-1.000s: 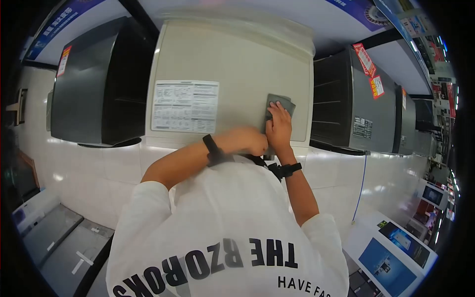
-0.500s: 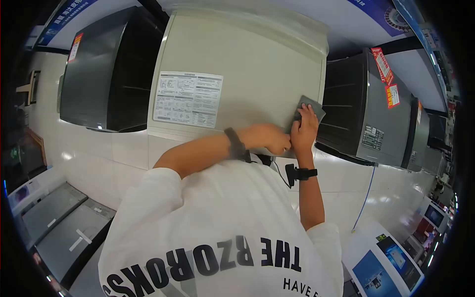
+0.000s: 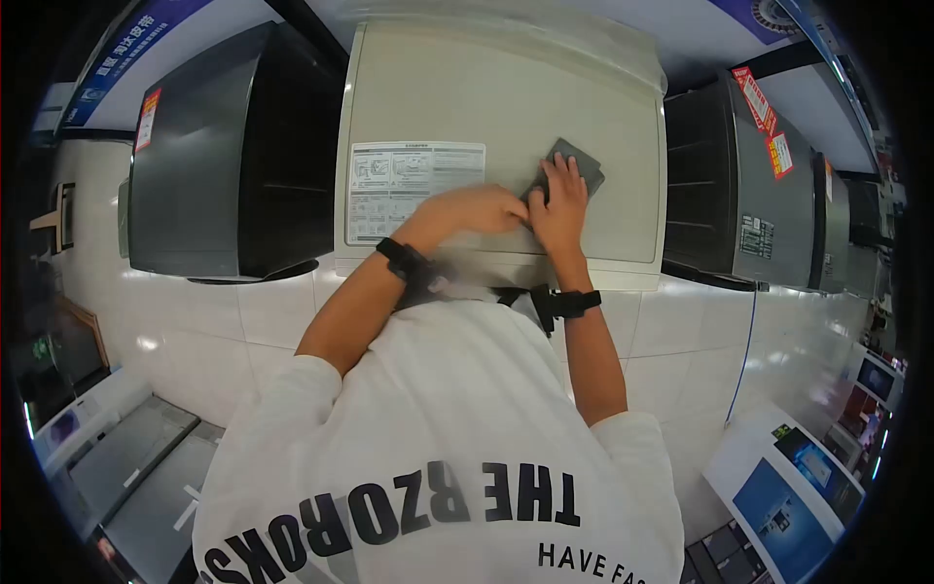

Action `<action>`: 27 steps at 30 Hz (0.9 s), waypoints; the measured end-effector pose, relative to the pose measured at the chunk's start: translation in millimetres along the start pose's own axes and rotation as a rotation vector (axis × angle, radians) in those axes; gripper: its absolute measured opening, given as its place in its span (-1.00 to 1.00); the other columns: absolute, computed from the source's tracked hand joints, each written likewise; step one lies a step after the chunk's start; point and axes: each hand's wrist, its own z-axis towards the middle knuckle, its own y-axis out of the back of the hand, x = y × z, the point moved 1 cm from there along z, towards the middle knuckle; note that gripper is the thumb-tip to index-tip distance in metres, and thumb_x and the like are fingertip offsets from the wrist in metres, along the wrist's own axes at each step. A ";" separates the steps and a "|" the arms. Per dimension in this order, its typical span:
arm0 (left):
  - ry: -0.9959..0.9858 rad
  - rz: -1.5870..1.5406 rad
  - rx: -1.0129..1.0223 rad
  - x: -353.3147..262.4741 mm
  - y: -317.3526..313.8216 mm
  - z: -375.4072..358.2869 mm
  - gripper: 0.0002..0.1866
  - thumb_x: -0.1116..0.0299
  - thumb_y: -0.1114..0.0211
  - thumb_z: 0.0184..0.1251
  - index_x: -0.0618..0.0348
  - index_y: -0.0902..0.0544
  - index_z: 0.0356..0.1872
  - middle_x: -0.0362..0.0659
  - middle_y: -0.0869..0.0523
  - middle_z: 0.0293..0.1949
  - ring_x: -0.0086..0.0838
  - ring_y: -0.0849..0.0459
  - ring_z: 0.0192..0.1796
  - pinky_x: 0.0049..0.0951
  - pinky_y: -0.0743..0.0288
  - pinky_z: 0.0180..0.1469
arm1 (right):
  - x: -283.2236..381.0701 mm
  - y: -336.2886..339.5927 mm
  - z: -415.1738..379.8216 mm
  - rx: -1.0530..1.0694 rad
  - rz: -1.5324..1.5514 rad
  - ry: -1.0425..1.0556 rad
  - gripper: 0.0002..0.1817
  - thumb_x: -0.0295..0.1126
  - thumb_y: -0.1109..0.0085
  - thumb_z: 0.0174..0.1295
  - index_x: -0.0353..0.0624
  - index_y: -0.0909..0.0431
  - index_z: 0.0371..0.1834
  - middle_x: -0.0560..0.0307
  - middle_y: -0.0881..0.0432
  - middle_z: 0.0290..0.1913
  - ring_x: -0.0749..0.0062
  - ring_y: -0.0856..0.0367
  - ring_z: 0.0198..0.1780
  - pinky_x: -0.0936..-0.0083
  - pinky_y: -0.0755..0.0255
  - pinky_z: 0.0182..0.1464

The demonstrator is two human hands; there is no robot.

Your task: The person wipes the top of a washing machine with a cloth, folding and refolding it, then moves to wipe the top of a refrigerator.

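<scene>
A dark grey folded cloth (image 3: 582, 167) lies on the beige top panel (image 3: 506, 88) of a boxy appliance. My right hand (image 3: 559, 204) presses on it, fingers stretched over its near part and the thumb at its left edge. Close beside that thumb is my left hand (image 3: 486, 209), its fingers curled together at the cloth's left corner; what they hold, if anything, is hidden. A white printed instruction sheet (image 3: 409, 170) sits on the panel's left part, partly covered by my left hand. Both wrists wear black straps.
Dark appliances stand close on both sides, one at left (image 3: 195, 156) and one at right (image 3: 769, 214) with red tags. Clear plastic wrap (image 3: 525, 29) runs along the panel's back edge. A blue cord (image 3: 747, 350) hangs at right above the tiled floor. Boxes stand lower right.
Both hands and the cloth have moved from the panel's right edge inward, to the left and farther back. The camera view has shifted too, so the panel appears farther right.
</scene>
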 end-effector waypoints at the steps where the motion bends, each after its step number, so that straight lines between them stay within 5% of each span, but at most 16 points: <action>1: 0.065 0.035 -0.043 3.5 13.3 -13.6 -0.60 0.32 -0.12 0.39 -0.07 -0.66 0.22 0.03 -0.79 -0.16 -0.01 -0.73 -0.06 -0.05 -0.58 0.03 | 12.9 -8.0 5.5 0.063 0.097 -0.089 -0.43 -0.33 -0.07 0.24 -0.20 -0.48 0.36 -0.24 -0.39 0.49 -0.21 -0.15 0.60 -0.10 -0.08 0.56; 3: 0.155 0.088 -0.143 6.1 34.1 -37.8 -0.59 0.30 -0.14 0.39 -0.04 -0.64 0.23 0.05 -0.79 -0.11 0.00 -0.74 -0.05 -0.06 -0.59 0.03 | 37.3 -20.7 17.3 0.196 0.300 -0.263 -0.35 -0.26 -0.08 0.30 -0.21 -0.37 0.48 -0.31 -0.24 0.57 -0.26 0.04 0.67 -0.05 -0.01 0.60; 6: 0.266 0.131 -0.353 46.3 47.6 -63.1 -0.56 0.28 -0.15 0.39 -0.01 -0.62 0.27 0.07 -0.79 -0.05 -0.01 -0.75 -0.02 -0.07 -0.60 0.03 | 70.1 -23.2 38.2 0.403 0.593 -0.261 -0.28 -0.21 -0.09 0.35 -0.22 -0.24 0.57 -0.35 -0.10 0.63 -0.24 0.22 0.71 0.04 0.08 0.63; 10: 0.320 0.172 -0.631 82.7 54.5 -90.4 -0.51 0.28 -0.13 0.38 0.02 -0.56 0.34 0.07 -0.78 0.00 -0.01 -0.76 -0.02 -0.09 -0.62 0.06 | 105.2 -42.5 43.8 0.450 0.535 -0.133 -0.27 -0.27 -0.13 0.33 -0.23 -0.24 0.57 -0.33 -0.11 0.63 -0.18 0.20 0.71 0.11 0.04 0.63; 14: 0.491 0.316 -0.765 76.7 48.0 -109.9 -0.44 0.33 -0.13 0.35 0.08 -0.49 0.40 0.00 -0.75 0.14 -0.01 -0.77 -0.02 -0.06 -0.66 0.03 | 121.9 -47.8 47.3 0.562 0.896 -0.238 -0.33 -0.27 -0.13 0.37 -0.24 -0.30 0.54 -0.27 -0.21 0.61 -0.04 -0.09 0.66 0.28 -0.05 0.60; 15: 0.503 0.271 -0.754 82.1 46.0 -109.9 -0.47 0.32 -0.15 0.33 0.10 -0.53 0.35 -0.02 -0.73 0.17 0.00 -0.77 -0.02 -0.05 -0.66 0.03 | 120.2 -50.0 43.9 0.486 0.732 -0.210 -0.38 -0.31 -0.13 0.39 -0.26 -0.35 0.51 -0.21 -0.31 0.57 0.07 -0.24 0.60 0.34 -0.13 0.57; 18: 0.453 0.266 -0.807 82.9 36.6 -107.1 -0.52 0.32 -0.18 0.33 0.14 -0.58 0.28 -0.01 -0.71 0.19 0.00 -0.77 -0.02 -0.05 -0.67 0.02 | 105.2 -53.3 43.6 0.532 0.892 -0.226 -0.44 -0.41 -0.08 0.44 -0.25 -0.37 0.51 -0.13 -0.38 0.54 0.21 -0.28 0.59 0.42 -0.14 0.55; 22: 0.471 0.175 -0.721 63.1 30.1 -90.3 -0.55 0.34 -0.19 0.32 0.20 -0.61 0.22 -0.01 -0.69 0.23 -0.02 -0.77 -0.02 -0.06 -0.67 0.02 | 78.0 -38.0 43.2 0.520 0.868 -0.304 -0.53 -0.41 -0.05 0.48 -0.15 -0.46 0.45 0.00 -0.48 0.48 0.37 -0.50 0.39 0.40 -0.48 0.29; 23: 0.479 0.192 -0.699 54.3 24.4 -79.9 -0.58 0.35 -0.19 0.30 0.21 -0.63 0.18 0.01 -0.70 0.18 -0.01 -0.78 -0.05 -0.04 -0.68 -0.01 | 72.5 -29.5 42.3 0.482 0.868 -0.338 -0.59 -0.40 -0.05 0.48 -0.13 -0.54 0.36 0.10 -0.59 0.39 0.47 -0.58 0.24 0.41 -0.57 0.15; 27: 0.391 0.290 -0.662 11.6 -1.2 -42.3 -0.67 0.35 -0.23 0.24 0.23 -0.65 0.00 0.00 -0.72 -0.01 -0.01 -0.79 -0.19 0.00 -0.69 -0.14 | 35.2 -7.3 35.7 0.249 0.650 -0.246 -0.70 -0.45 -0.05 0.39 -0.20 -0.70 0.09 0.03 -0.79 0.01 0.39 -0.74 -0.01 0.47 -0.55 0.09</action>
